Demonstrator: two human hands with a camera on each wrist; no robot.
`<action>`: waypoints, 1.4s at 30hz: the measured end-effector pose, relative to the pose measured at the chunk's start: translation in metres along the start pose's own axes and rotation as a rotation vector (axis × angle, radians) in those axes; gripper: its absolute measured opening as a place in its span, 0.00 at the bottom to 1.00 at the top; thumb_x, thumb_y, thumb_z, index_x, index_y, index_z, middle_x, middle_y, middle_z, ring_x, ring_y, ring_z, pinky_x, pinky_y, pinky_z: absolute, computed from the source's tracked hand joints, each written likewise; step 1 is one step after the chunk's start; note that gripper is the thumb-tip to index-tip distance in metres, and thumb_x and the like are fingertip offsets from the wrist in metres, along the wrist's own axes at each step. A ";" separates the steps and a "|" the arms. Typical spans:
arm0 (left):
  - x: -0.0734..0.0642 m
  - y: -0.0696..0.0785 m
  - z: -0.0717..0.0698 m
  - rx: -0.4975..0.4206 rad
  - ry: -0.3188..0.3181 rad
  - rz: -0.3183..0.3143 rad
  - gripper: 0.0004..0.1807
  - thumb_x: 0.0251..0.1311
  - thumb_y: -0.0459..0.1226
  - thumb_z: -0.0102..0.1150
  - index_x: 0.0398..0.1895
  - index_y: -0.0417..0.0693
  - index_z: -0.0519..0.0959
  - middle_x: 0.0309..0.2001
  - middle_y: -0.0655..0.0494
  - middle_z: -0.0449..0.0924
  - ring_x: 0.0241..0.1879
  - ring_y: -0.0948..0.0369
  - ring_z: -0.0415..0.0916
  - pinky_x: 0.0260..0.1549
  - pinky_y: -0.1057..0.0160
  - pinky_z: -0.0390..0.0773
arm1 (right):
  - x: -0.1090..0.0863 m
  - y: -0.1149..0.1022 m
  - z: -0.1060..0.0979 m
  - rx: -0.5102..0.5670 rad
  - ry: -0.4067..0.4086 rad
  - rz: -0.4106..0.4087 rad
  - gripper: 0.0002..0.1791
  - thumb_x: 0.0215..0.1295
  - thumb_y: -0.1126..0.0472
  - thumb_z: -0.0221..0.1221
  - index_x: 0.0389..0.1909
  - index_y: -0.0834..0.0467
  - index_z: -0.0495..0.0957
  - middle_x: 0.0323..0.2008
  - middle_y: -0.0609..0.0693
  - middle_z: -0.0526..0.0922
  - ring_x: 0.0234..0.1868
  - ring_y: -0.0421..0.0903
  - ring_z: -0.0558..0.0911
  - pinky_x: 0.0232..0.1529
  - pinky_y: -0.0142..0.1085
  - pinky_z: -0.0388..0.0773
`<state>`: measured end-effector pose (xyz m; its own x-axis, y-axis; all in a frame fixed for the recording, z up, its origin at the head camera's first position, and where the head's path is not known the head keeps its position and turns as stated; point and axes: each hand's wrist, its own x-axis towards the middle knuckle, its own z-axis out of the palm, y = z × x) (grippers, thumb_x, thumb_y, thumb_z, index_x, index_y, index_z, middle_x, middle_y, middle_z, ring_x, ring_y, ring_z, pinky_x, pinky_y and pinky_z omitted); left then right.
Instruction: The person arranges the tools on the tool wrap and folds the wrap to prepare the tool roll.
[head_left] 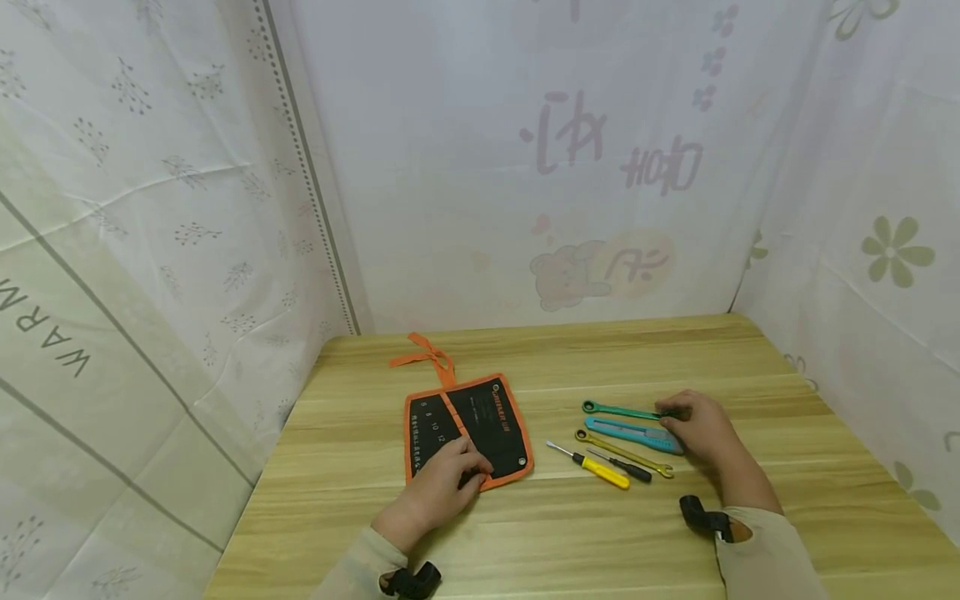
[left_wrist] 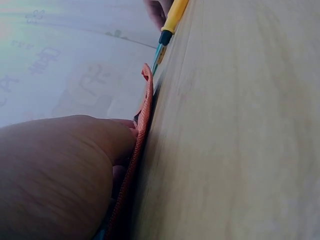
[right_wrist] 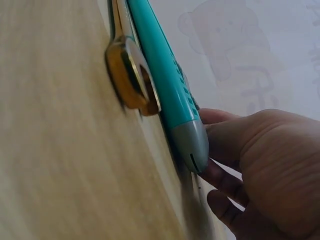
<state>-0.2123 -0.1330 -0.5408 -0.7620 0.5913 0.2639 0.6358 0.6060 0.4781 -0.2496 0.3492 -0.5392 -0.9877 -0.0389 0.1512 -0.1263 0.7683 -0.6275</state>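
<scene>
A black tool pouch (head_left: 480, 417) with orange trim lies flat, its orange ties stretched toward the back. My left hand (head_left: 446, 483) is at its near edge, thumb and fingers pinching the orange border (left_wrist: 143, 110); some fingertips are hidden. My right hand (head_left: 701, 429) pinches the right end of a green ratchet wrench (head_left: 618, 410), topmost in a group of tools. Just below that wrench is a turquoise utility knife (head_left: 630, 433), whose grey end (right_wrist: 190, 145) is close to my right fingers. A gold ratchet wrench (head_left: 626, 453) lies beside the knife.
Nearer to me lie a black-handled screwdriver (head_left: 630, 471) and a yellow-handled screwdriver (head_left: 603, 472), between the pouch and my right hand. The wooden table (head_left: 360, 533) meets printed cloth hangings (head_left: 450, 208) at the back and sides.
</scene>
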 end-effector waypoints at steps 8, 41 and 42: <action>0.000 0.000 0.001 -0.002 0.004 0.004 0.05 0.71 0.39 0.67 0.44 0.62 0.86 0.41 0.69 0.73 0.38 0.70 0.69 0.40 0.66 0.77 | 0.000 0.000 0.003 -0.048 -0.019 -0.053 0.12 0.69 0.72 0.65 0.50 0.59 0.89 0.44 0.55 0.83 0.51 0.63 0.82 0.52 0.61 0.78; 0.000 0.001 -0.003 -0.009 0.013 -0.005 0.05 0.71 0.38 0.68 0.43 0.62 0.86 0.39 0.70 0.73 0.38 0.70 0.71 0.40 0.66 0.78 | 0.000 -0.003 0.000 -0.019 -0.040 0.053 0.12 0.78 0.59 0.61 0.57 0.56 0.84 0.52 0.59 0.79 0.56 0.63 0.78 0.54 0.64 0.74; 0.000 0.001 -0.003 -0.007 0.014 -0.007 0.05 0.71 0.38 0.68 0.43 0.62 0.86 0.39 0.70 0.73 0.38 0.70 0.71 0.40 0.66 0.78 | -0.001 -0.003 0.000 -0.019 -0.040 0.051 0.12 0.78 0.60 0.61 0.56 0.57 0.84 0.52 0.60 0.79 0.56 0.64 0.78 0.55 0.64 0.74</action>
<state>-0.2120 -0.1337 -0.5378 -0.7678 0.5799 0.2722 0.6300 0.6062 0.4854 -0.2486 0.3470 -0.5370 -0.9957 -0.0247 0.0887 -0.0746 0.7819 -0.6190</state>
